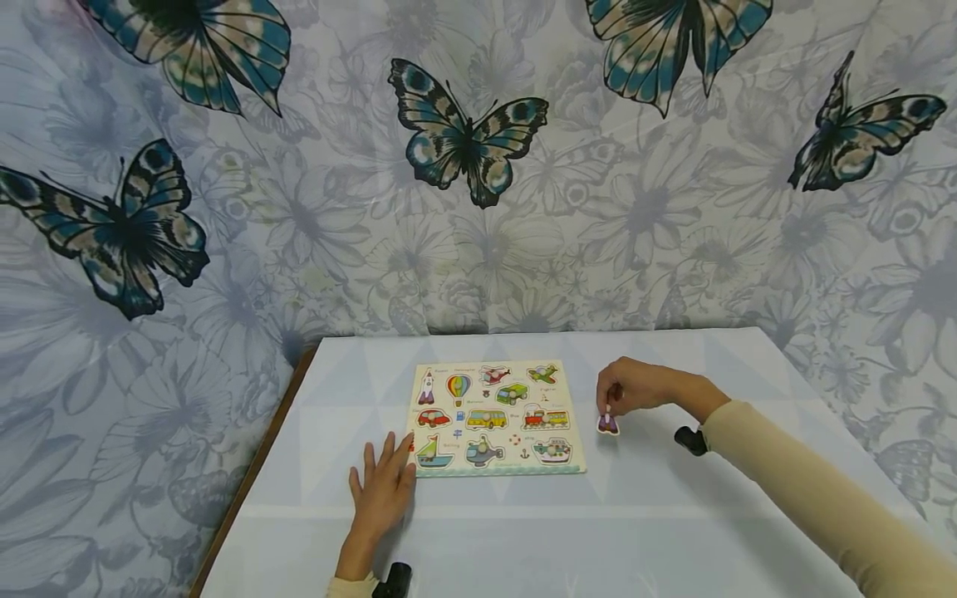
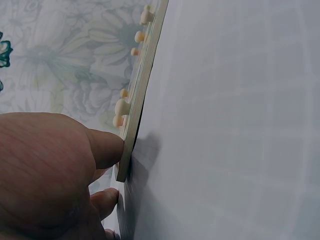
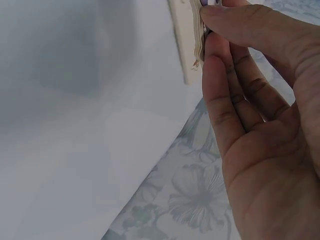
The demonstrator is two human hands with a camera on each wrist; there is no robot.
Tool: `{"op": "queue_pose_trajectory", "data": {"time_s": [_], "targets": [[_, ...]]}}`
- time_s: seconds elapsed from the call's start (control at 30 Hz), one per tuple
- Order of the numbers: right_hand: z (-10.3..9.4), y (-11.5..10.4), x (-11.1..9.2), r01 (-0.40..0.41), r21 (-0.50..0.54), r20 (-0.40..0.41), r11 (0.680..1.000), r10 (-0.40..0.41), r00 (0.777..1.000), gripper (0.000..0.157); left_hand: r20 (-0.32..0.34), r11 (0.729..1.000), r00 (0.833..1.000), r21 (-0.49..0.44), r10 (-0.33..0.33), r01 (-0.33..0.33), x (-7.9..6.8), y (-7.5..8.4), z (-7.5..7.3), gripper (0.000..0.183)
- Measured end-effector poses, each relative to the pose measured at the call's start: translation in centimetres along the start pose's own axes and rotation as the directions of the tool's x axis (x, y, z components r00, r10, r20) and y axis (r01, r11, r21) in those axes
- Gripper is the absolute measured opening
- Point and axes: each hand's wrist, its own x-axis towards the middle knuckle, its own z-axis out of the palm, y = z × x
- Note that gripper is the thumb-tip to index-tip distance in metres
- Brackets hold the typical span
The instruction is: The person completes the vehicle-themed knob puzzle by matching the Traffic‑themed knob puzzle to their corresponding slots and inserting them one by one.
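A wooden peg puzzle board (image 1: pixel 452 463) with vehicle pictures lies flat on the table. My left hand (image 1: pixel 383 490), fingers spread, rests at its lower left side. In the left wrist view the thumb (image 2: pixel 107 149) touches the edge of the board, and small round knobs (image 2: pixel 122 107) stick up from its face. To the right of the board, my right hand (image 1: pixel 635 386) pinches a rocket puzzle piece (image 1: pixel 608 425) with purple fins, just above the table. The right wrist view shows thumb and fingers gripping the piece (image 3: pixel 198 30); most of it is hidden.
The white table (image 1: pixel 523 540) extends around the board, its back edge against a wall (image 1: pixel 643 249) with butterflies and flowers. Black wrist devices (image 1: pixel 691 440) sit at both sleeves.
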Motion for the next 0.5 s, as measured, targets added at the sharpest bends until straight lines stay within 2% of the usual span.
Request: {"op": "queue_pose_trajectory", "data": {"time_s": [0.33,0.5], "targets": [[-0.2,-1.5,5.0,0.049,-0.002,-0.006,0.999,-0.049,0.999,0.013,-0.009,1.0,1.0,0.0,0.0,0.0,0.0,0.1,-0.1,0.049],[-0.2,-2.1,7.5,0.042,-0.024,-0.014,0.999,-0.042,0.999,0.012,-0.025,1.0,1.0,-0.007,0.012,-0.012,0.0,0.2,-0.1,0.049]]}}
